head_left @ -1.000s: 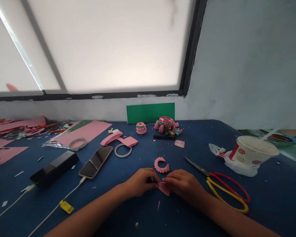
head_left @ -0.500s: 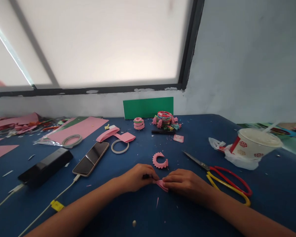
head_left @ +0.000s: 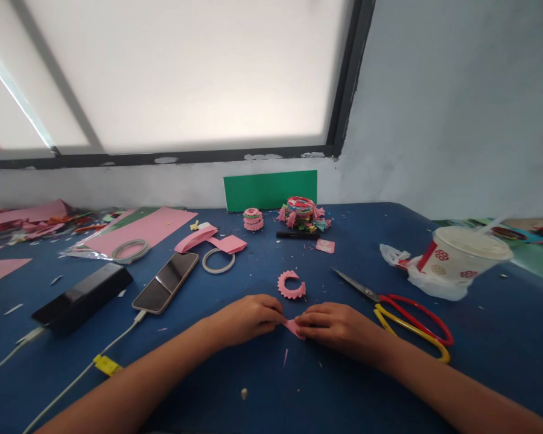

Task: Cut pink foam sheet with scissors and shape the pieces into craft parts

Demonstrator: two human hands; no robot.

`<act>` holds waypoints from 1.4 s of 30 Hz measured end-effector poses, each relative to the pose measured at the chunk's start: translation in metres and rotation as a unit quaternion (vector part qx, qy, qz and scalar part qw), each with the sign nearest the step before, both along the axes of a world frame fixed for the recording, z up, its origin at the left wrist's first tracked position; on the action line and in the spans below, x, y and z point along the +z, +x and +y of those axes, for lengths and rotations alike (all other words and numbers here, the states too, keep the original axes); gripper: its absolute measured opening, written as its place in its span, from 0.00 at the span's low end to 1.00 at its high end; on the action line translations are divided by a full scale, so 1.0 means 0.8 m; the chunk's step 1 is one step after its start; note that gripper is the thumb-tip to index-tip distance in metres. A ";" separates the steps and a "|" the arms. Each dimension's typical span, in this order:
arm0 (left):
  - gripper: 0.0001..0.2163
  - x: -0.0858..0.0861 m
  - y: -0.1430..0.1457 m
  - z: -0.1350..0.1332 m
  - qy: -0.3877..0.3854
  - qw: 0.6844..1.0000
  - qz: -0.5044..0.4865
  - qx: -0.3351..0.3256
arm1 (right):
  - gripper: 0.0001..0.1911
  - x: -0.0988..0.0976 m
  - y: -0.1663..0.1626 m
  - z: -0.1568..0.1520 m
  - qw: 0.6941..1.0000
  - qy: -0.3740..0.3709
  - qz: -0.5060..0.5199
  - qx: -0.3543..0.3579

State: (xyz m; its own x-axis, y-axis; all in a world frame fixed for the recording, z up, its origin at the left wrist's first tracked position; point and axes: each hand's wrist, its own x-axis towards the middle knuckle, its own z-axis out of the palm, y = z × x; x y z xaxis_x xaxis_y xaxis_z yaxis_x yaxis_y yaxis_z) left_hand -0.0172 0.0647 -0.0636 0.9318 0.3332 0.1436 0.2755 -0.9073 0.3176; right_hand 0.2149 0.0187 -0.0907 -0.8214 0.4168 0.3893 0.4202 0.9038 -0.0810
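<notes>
Two hands meet on the blue table (head_left: 479,337): your left hand (head_left: 247,318) and right hand (head_left: 332,325) both pinch the small pink paper piece (head_left: 295,328), just nearer you than the pink toothed ring (head_left: 291,284), scissors (head_left: 402,310) right of it

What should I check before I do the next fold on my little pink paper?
1. Both hands on the paper: ok. The left hand and right hand pinch the small pink paper piece between them.
2. Paper flat on the blue table: cannot tell, fingers cover most of it.
3. Finished toothed pink curl out of the way: ok, it lies just beyond the hands, apart from them.
4. Scissors safe: ok, they lie shut to the right, blades pointing away from the hands.
5. Phone and its cable clear of the hands: ok, off to the left.
</notes>
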 end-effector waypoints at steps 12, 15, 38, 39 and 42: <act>0.11 0.005 0.000 -0.009 0.063 0.997 0.035 -0.012 | 0.12 -0.002 0.002 0.000 1.000 0.010 -0.012 -0.006; 0.12 0.004 -0.001 -0.008 0.054 0.998 0.024 -0.006 | 0.11 -0.003 0.002 0.001 1.000 0.015 -0.004 -0.013; 0.11 -0.016 0.011 -0.004 0.086 0.996 -0.002 0.005 | 0.13 -0.001 0.002 -0.004 1.000 -0.014 0.019 -0.019; 0.11 -0.016 0.011 -0.004 0.080 0.997 -0.005 0.004 | 0.13 -0.001 0.002 -0.004 0.999 -0.017 0.020 -0.023; 0.11 -0.016 0.011 -0.003 0.065 0.998 -0.015 0.009 | 0.14 -0.001 0.002 -0.005 0.999 -0.028 0.020 -0.025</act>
